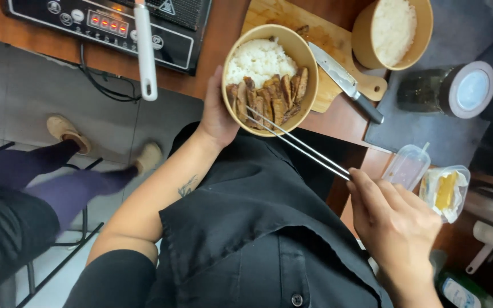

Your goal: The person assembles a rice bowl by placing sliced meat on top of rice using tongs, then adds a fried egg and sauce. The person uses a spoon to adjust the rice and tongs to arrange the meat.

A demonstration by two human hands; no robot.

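Note:
My left hand (217,114) holds a tan paper bowl (309,80) by its side, lifted off the counter and tilted toward me. The bowl holds white rice (258,57) on one half and brown sliced meat (272,97) on the other. In my right hand (392,219) is a pair of metal chopsticks (298,142), their tips resting on the meat slices at the bowl's near rim.
A wooden cutting board (326,40) with a knife (343,80) lies behind the bowl, beside a second bowl of rice (395,28). An induction cooker (115,23) with a white pan handle (145,51) sits left. Small plastic containers (429,179), a dark jar (449,91) right. Another person's legs (58,182) are left.

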